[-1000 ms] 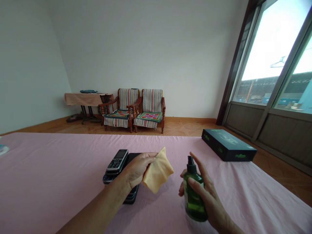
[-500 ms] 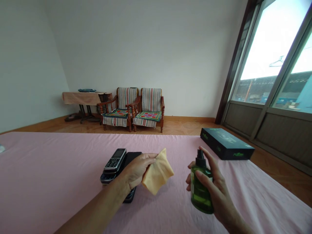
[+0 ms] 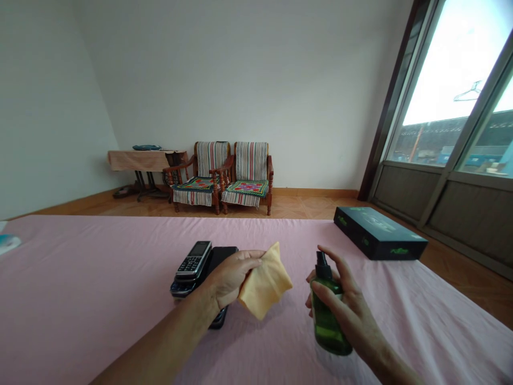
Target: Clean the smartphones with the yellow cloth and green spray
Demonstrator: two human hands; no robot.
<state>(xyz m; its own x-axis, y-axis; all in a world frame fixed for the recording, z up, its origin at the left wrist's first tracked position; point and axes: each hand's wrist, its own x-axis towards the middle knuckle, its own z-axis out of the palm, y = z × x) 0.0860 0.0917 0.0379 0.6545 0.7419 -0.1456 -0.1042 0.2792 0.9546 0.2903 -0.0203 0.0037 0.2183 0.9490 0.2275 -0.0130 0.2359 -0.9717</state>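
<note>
Between the thumb and fingers of my left hand (image 3: 232, 278) is a yellow cleaning cloth (image 3: 266, 283), held up above the pink sheet (image 3: 100, 289). My right hand (image 3: 347, 305) grips a green spray bottle (image 3: 329, 326) with a black pump top, its index finger stretched up by the nozzle. The bottle stands apart from the cloth, to its right. Under and behind my left forearm lie several phones: a silver-and-black keypad phone (image 3: 195, 262) on top of another phone (image 3: 182, 289), beside a dark flat device (image 3: 220, 256). My arm hides part of them.
A black box (image 3: 380, 232) with green lettering lies at the right far edge of the sheet. At the left edge is a partly seen white-and-blue item (image 3: 8, 243). Two wooden armchairs (image 3: 248, 166) and a cloth-covered table (image 3: 140, 159) stand by the wall.
The spray bottle in my right hand moved right and up, away from the cloth, then came slightly back left. My left hand keeps hold of the cloth. The view shifted a little.
</note>
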